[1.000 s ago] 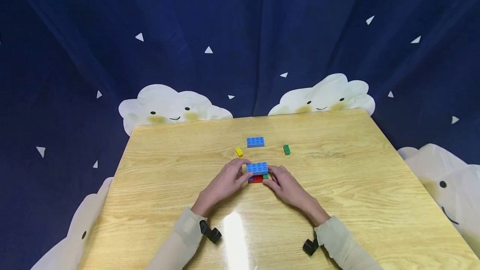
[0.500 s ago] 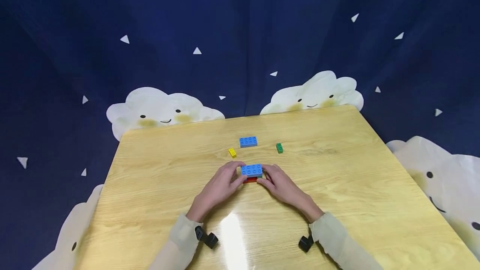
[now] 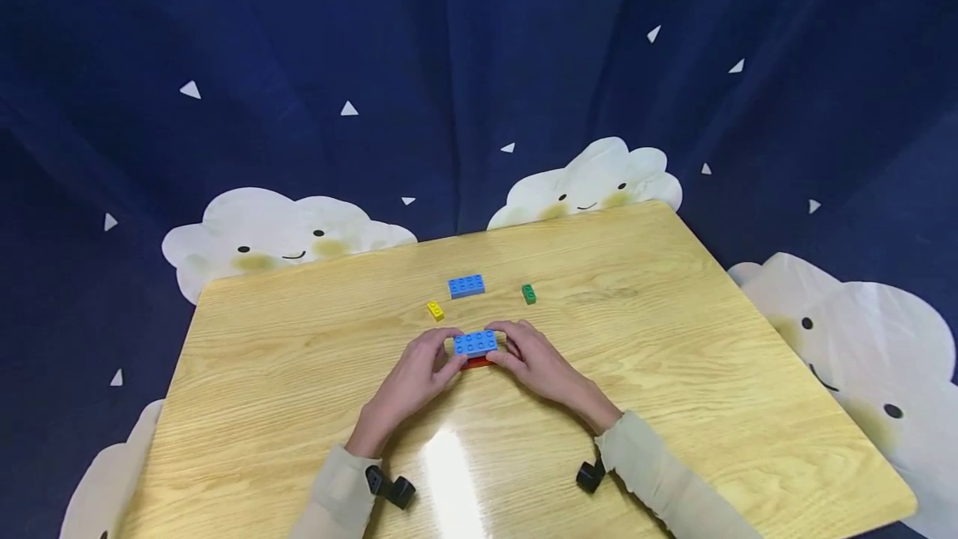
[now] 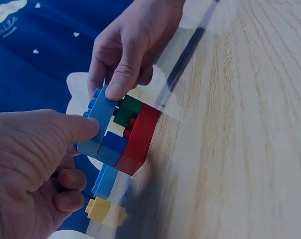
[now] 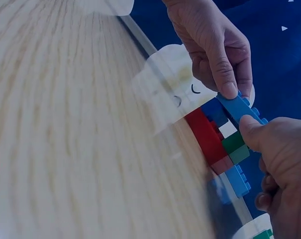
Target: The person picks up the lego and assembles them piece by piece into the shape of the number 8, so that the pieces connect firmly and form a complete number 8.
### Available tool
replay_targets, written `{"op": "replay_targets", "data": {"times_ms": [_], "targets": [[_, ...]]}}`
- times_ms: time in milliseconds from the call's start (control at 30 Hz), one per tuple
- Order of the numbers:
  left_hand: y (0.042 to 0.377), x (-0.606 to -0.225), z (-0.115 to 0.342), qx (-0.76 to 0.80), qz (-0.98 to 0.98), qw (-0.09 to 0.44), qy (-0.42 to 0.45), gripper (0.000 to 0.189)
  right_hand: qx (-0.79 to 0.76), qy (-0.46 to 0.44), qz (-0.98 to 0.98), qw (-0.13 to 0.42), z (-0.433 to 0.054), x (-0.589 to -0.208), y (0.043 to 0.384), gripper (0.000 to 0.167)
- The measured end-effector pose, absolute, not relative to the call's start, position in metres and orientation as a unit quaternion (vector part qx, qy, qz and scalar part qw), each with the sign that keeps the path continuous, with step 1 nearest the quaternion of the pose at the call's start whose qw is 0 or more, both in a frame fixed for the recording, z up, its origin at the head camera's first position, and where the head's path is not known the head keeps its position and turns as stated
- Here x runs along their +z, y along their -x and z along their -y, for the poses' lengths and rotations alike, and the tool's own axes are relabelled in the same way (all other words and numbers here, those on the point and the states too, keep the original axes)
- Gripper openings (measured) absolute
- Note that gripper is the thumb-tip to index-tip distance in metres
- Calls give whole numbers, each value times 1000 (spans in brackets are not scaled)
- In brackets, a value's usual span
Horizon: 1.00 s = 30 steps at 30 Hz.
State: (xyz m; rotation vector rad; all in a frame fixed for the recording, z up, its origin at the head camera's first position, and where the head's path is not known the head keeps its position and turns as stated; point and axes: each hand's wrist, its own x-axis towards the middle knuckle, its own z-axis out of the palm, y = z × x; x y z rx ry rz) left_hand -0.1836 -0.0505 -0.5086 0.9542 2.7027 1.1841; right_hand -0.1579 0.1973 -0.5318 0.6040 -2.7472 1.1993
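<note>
Both hands hold a light blue eight-stud toy brick (image 3: 476, 344) from its two ends, studs up. My left hand (image 3: 413, 373) pinches the left end and my right hand (image 3: 540, 366) the right, thumbs on the near side. Beneath it, a red brick (image 4: 142, 139) on the table bears a small dark blue brick (image 4: 113, 147) at its left end and a small green brick (image 5: 234, 144) at its right. In the left wrist view the light blue brick meets the dark blue one, while a gap shows above the green one.
Behind the hands lie another blue brick (image 3: 466, 287), a small yellow brick (image 3: 436, 311) on the left and a small green brick (image 3: 529, 294) on the right. The wooden table (image 3: 299, 406) ends at a dark blue curtain (image 3: 389, 40) with clouds.
The light blue brick has come down over the red brick, hiding more of the small bricks in the head view. The head view has turned right, so everything appears further left.
</note>
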Motion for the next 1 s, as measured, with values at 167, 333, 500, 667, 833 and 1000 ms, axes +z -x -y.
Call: {"op": "replay_targets", "data": {"times_ms": [167,333,500,667,833,1000], "targets": [[183,-508,52,383,-874,27,-297,37,399,-193,895,44,-196,-534,161,45],[183,-509,53,385,-873,33,-297,37,414,-194,888,51,-197,-540,162,46],[185,-510,52,388,-869,28,-308,37,425,-195,882,58,-197,-541,163,47],[186,-512,51,385,-869,18,-311,37,429,-204,878,60,-198,-541,164,46],[187,-513,51,390,-867,14,-311,38,431,-203,876,76,-199,-545,165,44],[188,-513,56,402,-862,27,-307,43,435,-208,872,80,-197,-549,164,43]]}}
